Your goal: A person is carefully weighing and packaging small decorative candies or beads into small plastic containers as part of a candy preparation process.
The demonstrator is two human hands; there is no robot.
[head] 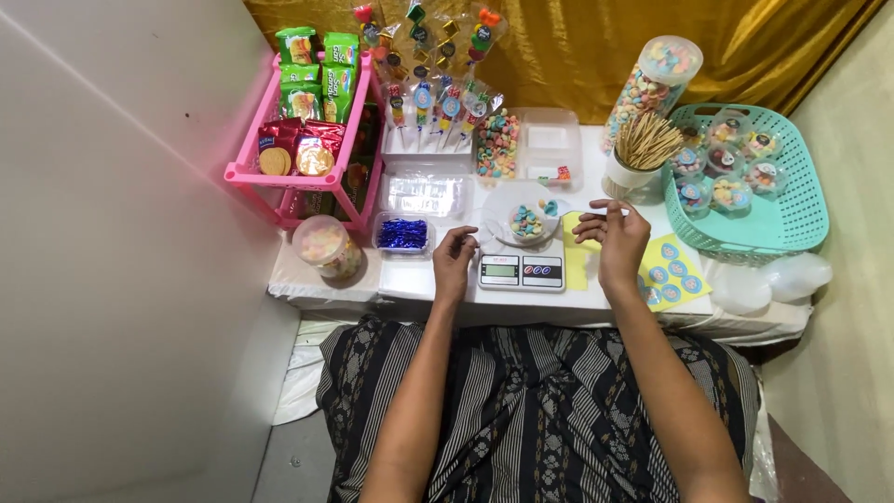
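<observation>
White plastic spoon lies left-right, gripped by the right hand; left hand curled, empty.

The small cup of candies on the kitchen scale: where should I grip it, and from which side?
Grip the small cup by its outer wall just under the rim, coming from the right, where the right hand is already close. It stands upright and open-topped with candies inside, so a grip from above would press into them. The left hand rests by the scale.
</observation>
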